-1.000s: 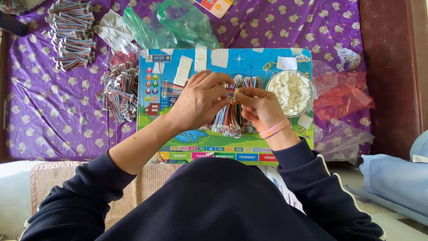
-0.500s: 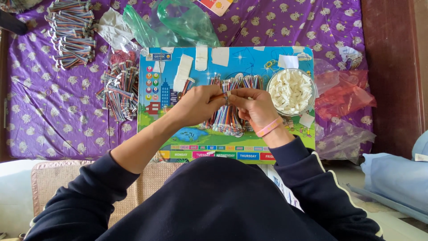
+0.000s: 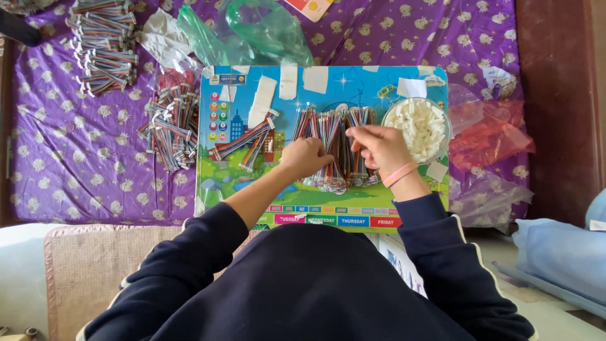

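Hands at the wire bundles point(image 3: 334, 148) on the colourful board point(image 3: 221, 183)
Left hand point(image 3: 306, 158) fisted on them, right hand point(image 3: 379, 145) pinching one; bowl of white connectors point(image 3: 418, 126) at 2 o'clock, finished piles point(image 3: 170, 123) at 9, many left

A single head-worn camera looks steeply down, close above the board point(image 3: 328, 202) and cloth point(image 3: 76, 164).

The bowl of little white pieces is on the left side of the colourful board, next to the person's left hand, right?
Not quite. In the head view the bowl of white pieces sits on the right side of the colourful board, next to the person's right hand, not the left hand.
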